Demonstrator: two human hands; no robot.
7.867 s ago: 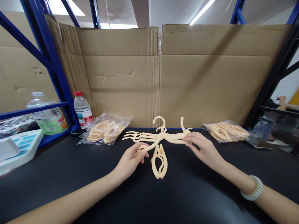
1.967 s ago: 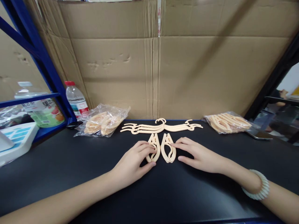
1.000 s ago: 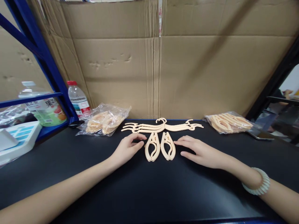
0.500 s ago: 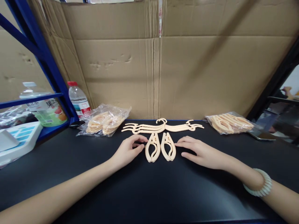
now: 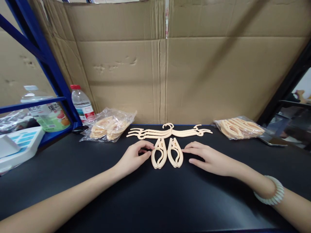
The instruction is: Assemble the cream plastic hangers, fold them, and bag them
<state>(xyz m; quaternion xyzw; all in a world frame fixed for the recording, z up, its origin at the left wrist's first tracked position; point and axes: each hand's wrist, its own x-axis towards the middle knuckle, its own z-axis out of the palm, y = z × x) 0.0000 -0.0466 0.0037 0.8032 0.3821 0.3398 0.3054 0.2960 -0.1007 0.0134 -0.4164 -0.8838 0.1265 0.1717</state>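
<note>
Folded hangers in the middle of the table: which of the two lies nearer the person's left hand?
The left-hand folded hanger: the left hand has fingertips right beside it, while its twin sits by the right hand.

Lighting: even, moderately bright, from overhead. Soft diagonal shadow band across the cardboard [image 5: 218,64], upper right. Black table [image 5: 155,200] matte with a faint grey sheen toward the near edge. Focus: sharp at centre. Distortion: wide-angle bowing at the edges, blue rack [image 5: 36,48] leaning inward; forearms stretched at the lower corners.
</note>
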